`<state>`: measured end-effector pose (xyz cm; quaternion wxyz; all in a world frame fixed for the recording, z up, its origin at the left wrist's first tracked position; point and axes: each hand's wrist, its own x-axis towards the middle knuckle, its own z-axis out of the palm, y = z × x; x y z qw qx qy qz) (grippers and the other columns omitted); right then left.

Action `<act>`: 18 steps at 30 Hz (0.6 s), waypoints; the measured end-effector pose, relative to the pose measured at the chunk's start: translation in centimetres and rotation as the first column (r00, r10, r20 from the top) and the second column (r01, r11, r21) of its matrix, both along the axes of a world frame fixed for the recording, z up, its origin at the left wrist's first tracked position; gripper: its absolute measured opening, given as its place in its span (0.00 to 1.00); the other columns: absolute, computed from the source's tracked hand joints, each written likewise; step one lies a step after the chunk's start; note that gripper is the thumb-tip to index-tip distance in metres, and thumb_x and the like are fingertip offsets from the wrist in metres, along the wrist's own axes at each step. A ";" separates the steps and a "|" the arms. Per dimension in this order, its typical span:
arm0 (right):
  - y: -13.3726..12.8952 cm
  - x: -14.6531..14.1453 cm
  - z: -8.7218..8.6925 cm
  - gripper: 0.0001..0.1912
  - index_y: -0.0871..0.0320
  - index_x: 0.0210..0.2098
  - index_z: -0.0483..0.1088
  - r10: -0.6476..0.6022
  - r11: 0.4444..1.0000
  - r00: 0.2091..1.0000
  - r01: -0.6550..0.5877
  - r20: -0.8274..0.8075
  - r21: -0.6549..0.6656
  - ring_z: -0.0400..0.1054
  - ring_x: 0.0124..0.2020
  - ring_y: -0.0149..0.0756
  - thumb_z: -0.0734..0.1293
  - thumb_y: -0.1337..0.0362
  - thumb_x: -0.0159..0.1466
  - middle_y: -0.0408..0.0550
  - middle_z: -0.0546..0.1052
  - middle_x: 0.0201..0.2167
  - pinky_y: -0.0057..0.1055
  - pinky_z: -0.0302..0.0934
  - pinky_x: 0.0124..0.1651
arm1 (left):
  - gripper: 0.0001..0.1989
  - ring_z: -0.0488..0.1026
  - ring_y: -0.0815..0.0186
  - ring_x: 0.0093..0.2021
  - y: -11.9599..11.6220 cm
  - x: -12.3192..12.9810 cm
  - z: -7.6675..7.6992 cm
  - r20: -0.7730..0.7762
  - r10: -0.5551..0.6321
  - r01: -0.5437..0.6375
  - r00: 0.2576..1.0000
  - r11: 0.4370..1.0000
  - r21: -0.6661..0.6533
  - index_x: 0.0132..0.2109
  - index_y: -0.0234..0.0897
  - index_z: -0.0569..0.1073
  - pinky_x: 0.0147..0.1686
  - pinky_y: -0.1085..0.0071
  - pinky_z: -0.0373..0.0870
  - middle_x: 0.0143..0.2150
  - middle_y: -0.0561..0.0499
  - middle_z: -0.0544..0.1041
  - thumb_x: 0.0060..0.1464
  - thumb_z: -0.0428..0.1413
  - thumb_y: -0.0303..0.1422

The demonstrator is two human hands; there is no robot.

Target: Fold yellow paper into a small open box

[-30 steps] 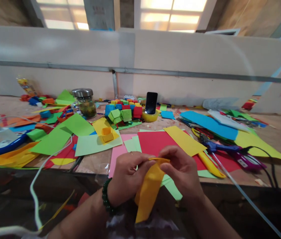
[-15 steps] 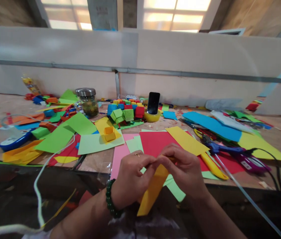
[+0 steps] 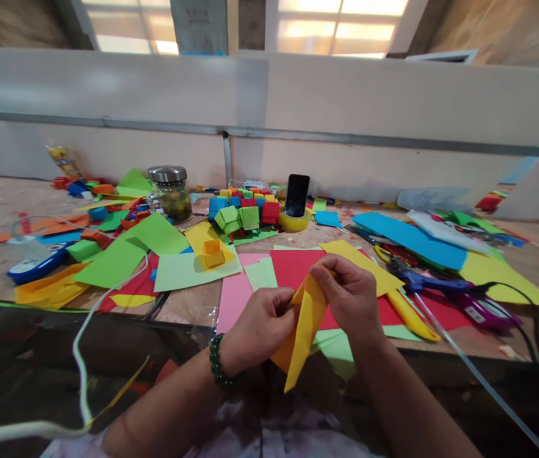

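Pinching a folded yellow paper [image 3: 309, 318], the left hand [image 3: 263, 326] and right hand [image 3: 354, 296] each have a closed grip near the worktop [image 3: 181, 306].

Holds a folded yellow paper [image 3: 308, 318] with the left hand [image 3: 264, 327] and the right hand [image 3: 352, 292], near the table's [image 3: 183, 308] front edge, wearing a green bracelet [image 3: 216, 362].

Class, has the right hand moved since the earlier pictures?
Yes: the right hand has shifted up the picture, closer to the phone.

Held paper [image 3: 308, 324] yellow; bracelet [image 3: 215, 360] dark green; phone [image 3: 296, 195] black.
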<state>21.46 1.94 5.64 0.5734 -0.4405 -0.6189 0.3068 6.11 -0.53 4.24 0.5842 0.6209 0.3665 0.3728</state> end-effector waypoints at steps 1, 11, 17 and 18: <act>0.1 -0.1 0.0 0.14 0.57 0.23 0.69 -0.023 1.000 1.000 0.023 0.001 0.006 0.53 0.17 0.25 0.70 0.55 0.58 0.38 0.64 0.17 0.23 0.49 0.17 | 0.14 0.68 0.70 0.26 0.2 0.1 -0.2 -0.003 0.013 -0.013 1.000 1.000 -0.012 0.33 0.32 0.72 0.23 0.77 0.63 0.26 0.53 0.72 0.56 0.53 0.41; 8.5 1.5 -4.2 0.18 0.61 0.22 0.69 -0.136 0.954 0.908 0.227 0.395 -0.194 0.61 0.21 0.30 0.64 0.52 0.58 0.42 0.68 0.18 0.25 0.53 0.22 | 0.29 0.75 0.61 0.31 3.0 -1.3 -2.9 -0.496 0.311 -0.039 0.811 0.874 0.484 0.61 0.37 0.62 0.29 0.71 0.67 0.32 0.51 0.78 0.51 0.57 0.32; 9.3 1.4 -6.5 0.15 0.61 0.24 0.73 -0.124 0.920 0.775 0.323 0.620 -0.220 0.64 0.25 0.33 0.66 0.55 0.58 0.46 0.74 0.22 0.27 0.51 0.25 | 0.11 0.73 0.57 0.49 1.7 -2.4 -4.0 -0.657 0.403 0.171 0.637 0.758 0.630 0.46 0.40 0.77 0.49 0.62 0.69 0.49 0.44 0.77 0.57 0.57 0.35; 9.1 1.2 -6.4 0.15 0.61 0.26 0.74 -0.124 0.918 0.749 0.336 0.650 -0.212 0.65 0.26 0.33 0.66 0.55 0.59 0.46 0.75 0.23 0.27 0.50 0.26 | 0.10 0.73 0.57 0.51 1.5 -2.6 -4.2 -0.656 0.399 0.172 0.640 0.758 0.629 0.47 0.40 0.77 0.51 0.62 0.69 0.51 0.44 0.77 0.58 0.57 0.34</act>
